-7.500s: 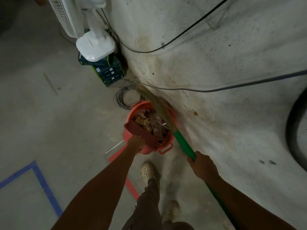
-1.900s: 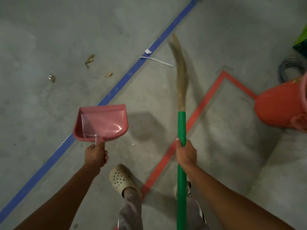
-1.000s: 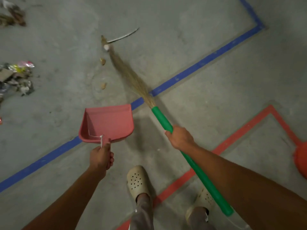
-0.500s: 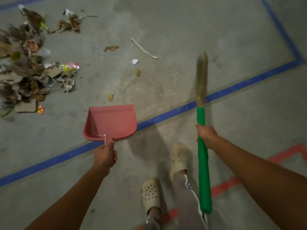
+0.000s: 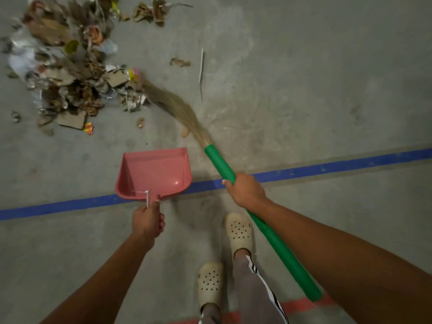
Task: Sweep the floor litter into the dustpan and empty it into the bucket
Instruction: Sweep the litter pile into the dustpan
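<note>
At the upper left corner of the floor (image 5: 327, 90), the litter pile (image 5: 70, 73) lies spread out: cardboard scraps, dry leaves, wrappers. A few loose bits lie just beside its near edge.

Right of the pile and nearer the person, the dustpan (image 5: 154, 174) overlaps the blue tape line (image 5: 327, 168), its open mouth facing the pile and apart from it. Whether it touches the floor cannot be told. The left hand (image 5: 147, 222) grips the dustpan handle, fingers curled round it.

The broom (image 5: 219, 167) slants from lower right to upper left. Its bristles (image 5: 173, 106) touch the right edge of the pile. The right hand (image 5: 245, 190) grips the green shaft near the bristle end, fingers wrapped round it.

A thin white stick (image 5: 201, 66) lies just beyond the bristles. Bare concrete extends from the broom to the right edge of the floor, crossed only by the blue line. Two shoes (image 5: 238, 232) stand near the bottom edge, beside a red tape line (image 5: 301, 305).
</note>
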A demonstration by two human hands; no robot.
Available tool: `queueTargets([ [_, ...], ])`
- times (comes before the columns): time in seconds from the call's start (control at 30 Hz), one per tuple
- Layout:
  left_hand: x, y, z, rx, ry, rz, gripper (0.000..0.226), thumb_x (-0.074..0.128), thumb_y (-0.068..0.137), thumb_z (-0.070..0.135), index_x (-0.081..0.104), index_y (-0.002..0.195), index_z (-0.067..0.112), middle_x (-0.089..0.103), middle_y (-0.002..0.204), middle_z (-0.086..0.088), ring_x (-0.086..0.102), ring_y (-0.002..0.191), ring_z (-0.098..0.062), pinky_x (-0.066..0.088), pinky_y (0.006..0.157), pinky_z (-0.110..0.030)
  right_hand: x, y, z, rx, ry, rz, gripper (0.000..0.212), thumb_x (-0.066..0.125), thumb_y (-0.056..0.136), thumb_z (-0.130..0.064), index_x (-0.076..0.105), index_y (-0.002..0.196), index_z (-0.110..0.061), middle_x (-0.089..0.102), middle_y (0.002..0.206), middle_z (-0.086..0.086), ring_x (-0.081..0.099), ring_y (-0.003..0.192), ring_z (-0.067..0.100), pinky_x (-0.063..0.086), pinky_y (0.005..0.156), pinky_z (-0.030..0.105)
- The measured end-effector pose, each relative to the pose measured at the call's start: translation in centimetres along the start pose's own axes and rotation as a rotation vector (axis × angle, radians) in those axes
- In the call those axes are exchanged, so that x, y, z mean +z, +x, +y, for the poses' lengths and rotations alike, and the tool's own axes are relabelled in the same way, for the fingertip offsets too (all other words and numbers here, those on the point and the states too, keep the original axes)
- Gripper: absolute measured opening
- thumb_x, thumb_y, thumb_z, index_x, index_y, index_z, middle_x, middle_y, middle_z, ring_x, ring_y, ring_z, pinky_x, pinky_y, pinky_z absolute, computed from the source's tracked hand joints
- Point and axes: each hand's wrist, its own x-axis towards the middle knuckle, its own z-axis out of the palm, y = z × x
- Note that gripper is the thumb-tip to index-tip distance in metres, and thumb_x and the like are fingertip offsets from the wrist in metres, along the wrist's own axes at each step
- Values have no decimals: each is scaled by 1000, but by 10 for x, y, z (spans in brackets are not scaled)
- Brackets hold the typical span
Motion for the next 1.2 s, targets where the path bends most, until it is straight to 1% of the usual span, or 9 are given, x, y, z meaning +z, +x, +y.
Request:
queueTargets([
  [0.17, -6, -12, 18, -15, -80, 40, 32, 56, 99, 35, 52, 83, 7, 51, 65, -16, 43, 34, -14, 30, 35, -17, -22, -14, -6, 15, 50, 89, 48, 51, 98, -54, 59, 116, -10, 67, 112, 19, 64, 105, 40, 51, 82, 40],
  [0.27, -6, -20, 28, -17, -127, 60, 44, 58, 96, 50, 52, 80, 10, 50, 59, -12, 43, 36, -16, 32, 38, -18, -37, -17, 5, 104, 129, 137, 51, 48, 98, -57, 59, 117, -11, 67, 111, 19, 65, 102, 38, 55, 82, 42],
  [0.37, -7, -22, 34, -26, -177, 58, 43, 57, 97, 50, 52, 80, 10, 51, 57, -11, 42, 35, -15, 31, 37, -18, -47, -9, 17, 237, 187, 178, 52, 48, 99, -54, 60, 117, -6, 68, 110, 20, 66, 101, 38, 54, 83, 40],
  [0.5, -12, -4, 28, -29, -211, 49, 42, 57, 98, 47, 53, 79, 10, 52, 58, -10, 43, 36, -15, 31, 34, -19, -42, 13, 17, 444, 325, 105, 48, 50, 100, -49, 61, 94, -2, 69, 75, 16, 71, 80, 35, 59, 80, 44],
  [0.57, -15, 8, 20, -39, -222, 43, 40, 58, 98, 45, 53, 81, 9, 51, 57, -10, 43, 36, -14, 30, 33, -20, -29, 25, 9, 488, 320, 73, 46, 54, 99, -44, 62, 98, 2, 68, 73, 17, 72, 77, 35, 61, 79, 47],
  [0.73, -40, 47, -1, -42, -227, 16, 39, 58, 97, 45, 53, 81, 9, 50, 60, -11, 42, 37, -15, 29, 31, -20, 9, 56, -44, 316, 141, 47, 50, 52, 98, -43, 65, 118, 2, 70, 112, 21, 68, 103, 37, 54, 84, 37],
  [0.87, -80, 68, -19, -40, -213, 17, 39, 59, 95, 47, 53, 83, 10, 52, 60, -10, 44, 38, -16, 31, 36, -18, 36, 54, -95, 152, 12, 10, 49, 52, 98, -46, 64, 113, -1, 72, 96, 14, 69, 97, 34, 47, 73, 30],
  [1.0, -130, 69, -33, -39, -175, 41, 45, 56, 95, 52, 55, 83, 9, 53, 62, -13, 43, 41, -18, 31, 35, -18, 62, 23, -126, 14, -57, 50, 50, 50, 95, -58, 63, 107, -12, 69, 104, 15, 66, 98, 37, 50, 77, 36],
  [1.2, -198, 58, -35, -53, -218, 56, 42, 55, 97, 46, 56, 85, 6, 53, 62, -14, 43, 39, -18, 31, 35, -18, 86, -53, -138, 94, 65, 154, 51, 47, 99, -55, 62, 112, -8, 67, 110, 19, 64, 104, 38, 48, 80, 37],
])
